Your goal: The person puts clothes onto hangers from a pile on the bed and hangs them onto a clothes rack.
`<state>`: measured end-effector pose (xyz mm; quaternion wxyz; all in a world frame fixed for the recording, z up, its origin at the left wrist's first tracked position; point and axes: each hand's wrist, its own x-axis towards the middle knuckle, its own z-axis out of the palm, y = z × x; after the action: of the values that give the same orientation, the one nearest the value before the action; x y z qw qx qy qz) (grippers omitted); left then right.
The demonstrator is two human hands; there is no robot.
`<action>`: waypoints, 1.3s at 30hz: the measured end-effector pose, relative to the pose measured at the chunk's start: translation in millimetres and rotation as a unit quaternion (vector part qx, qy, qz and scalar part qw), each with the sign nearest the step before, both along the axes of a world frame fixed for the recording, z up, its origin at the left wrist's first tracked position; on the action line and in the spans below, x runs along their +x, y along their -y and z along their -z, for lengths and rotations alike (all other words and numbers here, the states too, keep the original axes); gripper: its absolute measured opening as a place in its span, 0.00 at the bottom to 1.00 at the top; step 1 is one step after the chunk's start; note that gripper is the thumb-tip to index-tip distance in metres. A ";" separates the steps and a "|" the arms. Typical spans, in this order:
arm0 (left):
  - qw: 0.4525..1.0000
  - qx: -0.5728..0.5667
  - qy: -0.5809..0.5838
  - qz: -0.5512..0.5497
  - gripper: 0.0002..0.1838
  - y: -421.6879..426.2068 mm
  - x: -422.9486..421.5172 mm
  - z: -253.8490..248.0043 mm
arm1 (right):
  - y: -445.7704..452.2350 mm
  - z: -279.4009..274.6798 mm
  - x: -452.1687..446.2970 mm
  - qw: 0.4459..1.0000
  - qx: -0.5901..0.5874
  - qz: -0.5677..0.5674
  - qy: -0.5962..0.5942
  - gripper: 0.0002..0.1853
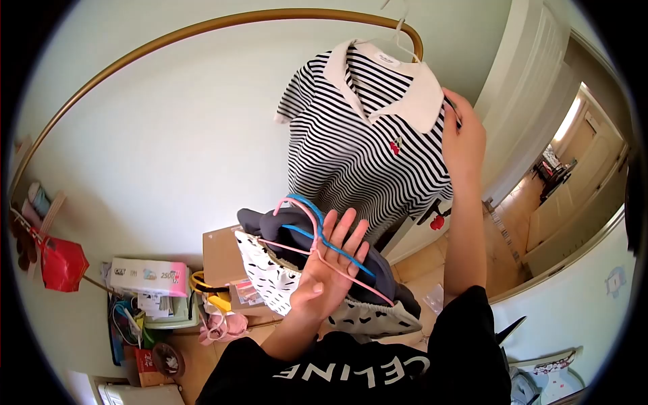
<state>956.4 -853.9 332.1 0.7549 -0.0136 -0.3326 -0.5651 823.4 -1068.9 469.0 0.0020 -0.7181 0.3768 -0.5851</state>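
Observation:
A black-and-white striped polo shirt (pixel 368 148) with a broad cream collar and a cherry motif hangs on a white hanger (pixel 399 34) from a gold rail (pixel 270 13). At its right shoulder edge, my right hand (pixel 464 131) has its fingers closed on the fabric. My left hand (pixel 334 263) is palm up with fingers extended, carrying a pink hanger (pixel 287 247) and a blue hanger (pixel 334 251) across it. Dark grey clothing (pixel 381 280) and a white garment with black marks (pixel 266 273) hang from these, below the striped shirt.
A cardboard box (pixel 221 253), a white-and-pink package (pixel 148 277) and a pink item (pixel 226 326) are at lower left. A red bag (pixel 62 264) hangs at the far left. To the right, a doorway leads to a hall with another door (pixel 574 182).

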 end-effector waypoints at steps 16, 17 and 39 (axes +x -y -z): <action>0.994 0.000 0.042 -0.101 0.56 118.2 33.2 -21.5 | -0.1 36.2 -24.0 0.978 -0.077 -0.135 -0.141 0.17; 0.994 0.001 0.043 -0.100 0.56 121.0 31.5 -22.2 | -4.1 41.4 -25.9 0.958 -0.002 -0.228 -0.172 0.18; 0.996 0.011 0.080 0.023 0.58 137.6 20.8 -24.1 | -25.5 83.2 -8.5 0.915 0.281 -0.261 -0.128 0.18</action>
<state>977.2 -991.5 356.2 0.7127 0.0329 -0.3854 -0.5852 814.9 -1043.4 385.8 0.3080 -0.8295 0.3223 -0.3364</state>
